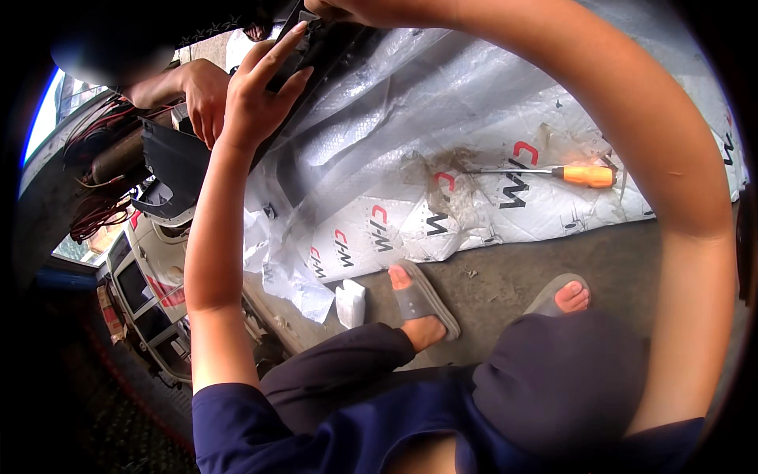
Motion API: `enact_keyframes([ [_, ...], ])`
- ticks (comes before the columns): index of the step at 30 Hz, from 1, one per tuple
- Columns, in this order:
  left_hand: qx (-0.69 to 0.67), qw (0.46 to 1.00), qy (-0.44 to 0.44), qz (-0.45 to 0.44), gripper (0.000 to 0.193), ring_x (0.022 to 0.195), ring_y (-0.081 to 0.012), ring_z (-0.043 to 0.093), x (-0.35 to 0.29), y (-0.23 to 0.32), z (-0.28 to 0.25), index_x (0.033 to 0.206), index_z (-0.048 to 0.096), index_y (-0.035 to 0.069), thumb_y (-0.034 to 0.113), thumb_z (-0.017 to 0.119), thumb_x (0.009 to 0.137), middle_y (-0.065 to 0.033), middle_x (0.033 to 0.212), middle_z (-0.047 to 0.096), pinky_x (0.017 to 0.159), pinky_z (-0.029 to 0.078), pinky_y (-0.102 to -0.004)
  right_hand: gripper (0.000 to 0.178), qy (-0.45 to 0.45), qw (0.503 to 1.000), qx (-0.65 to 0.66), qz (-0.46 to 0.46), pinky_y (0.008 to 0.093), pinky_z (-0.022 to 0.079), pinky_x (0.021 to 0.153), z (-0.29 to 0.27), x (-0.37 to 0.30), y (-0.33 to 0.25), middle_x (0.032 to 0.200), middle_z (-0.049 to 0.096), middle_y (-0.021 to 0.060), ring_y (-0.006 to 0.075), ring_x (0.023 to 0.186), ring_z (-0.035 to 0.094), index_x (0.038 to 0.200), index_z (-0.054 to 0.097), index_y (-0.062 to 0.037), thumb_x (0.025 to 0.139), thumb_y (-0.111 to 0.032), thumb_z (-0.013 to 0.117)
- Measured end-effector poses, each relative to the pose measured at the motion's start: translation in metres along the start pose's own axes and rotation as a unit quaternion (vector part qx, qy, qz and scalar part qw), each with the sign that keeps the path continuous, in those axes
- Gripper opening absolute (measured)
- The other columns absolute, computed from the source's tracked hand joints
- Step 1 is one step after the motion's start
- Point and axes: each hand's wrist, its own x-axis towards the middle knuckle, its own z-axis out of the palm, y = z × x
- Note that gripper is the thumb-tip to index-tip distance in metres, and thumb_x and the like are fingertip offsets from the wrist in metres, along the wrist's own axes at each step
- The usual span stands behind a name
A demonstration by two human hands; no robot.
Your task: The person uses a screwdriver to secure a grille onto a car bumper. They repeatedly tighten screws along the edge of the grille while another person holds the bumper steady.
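At the top of the head view, my left hand (259, 99) rests on a long black part (335, 51). Its index finger is stretched out and the thumb stands apart. My right hand (335, 8) reaches over to the same black part, with its fingers mostly cut off by the dark upper edge. Just left of my left hand is another person's hand (207, 96), its fingers bent downward. A screwdriver (584, 175) with an orange handle lies on white printed wrapping sheet (474, 221), its shaft pointing left; neither of my hands touches it.
Clear plastic film (403, 87) covers much of the wrapping. A small white block-like packet (350, 304) sits on the floor by my sandalled foot. To the left are a dark curved panel (174, 166), reddish cables (103, 213) and a white vehicle (142, 268).
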Motion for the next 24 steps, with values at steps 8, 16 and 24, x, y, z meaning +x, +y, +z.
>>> enact_keyframes([
  [8, -0.037, 0.998, 0.02, -0.05, 0.063, 0.091, -0.0264, 0.069, -0.006, 0.007, 0.005, 0.14, 0.059, 0.015, 0.009, 0.079, 0.081, -0.0141, 0.105, 0.068, 0.08, 0.055, -0.0345, 0.012, 0.015, 0.999, 0.03, 0.003, 0.0421, 0.055, 0.079, 0.006, -0.006, -0.002, 0.081, 0.072, 0.0129, 0.0327, 0.085, 0.07, 0.074, 0.076, -0.0102, 0.074, -0.013, 0.064],
  [16, 0.006, 0.989, -0.017, -0.145, 0.069, 0.111, -0.0244, 0.065, 0.018, 0.025, 0.007, 0.148, 0.043, 0.004, 0.015, 0.075, 0.088, -0.0194, 0.125, 0.064, 0.098, 0.05, -0.0353, 0.014, -0.037, 0.998, -0.013, 0.044, 0.04, 0.056, 0.078, 0.002, 0.004, -0.004, 0.083, 0.074, 0.0155, 0.032, 0.083, 0.072, 0.076, 0.077, -0.0091, 0.077, -0.013, 0.064],
  [24, -0.074, 0.991, 0.029, -0.105, 0.059, 0.102, -0.0183, 0.07, 0.012, -0.001, 0.011, 0.137, 0.057, 0.0, 0.011, 0.081, 0.085, -0.0126, 0.115, 0.071, 0.088, 0.056, -0.0294, 0.016, -0.06, 0.997, -0.022, 0.042, 0.039, 0.057, 0.078, 0.003, 0.005, -0.006, 0.084, 0.074, 0.0157, 0.0308, 0.084, 0.073, 0.08, 0.078, -0.0083, 0.078, -0.013, 0.063],
])
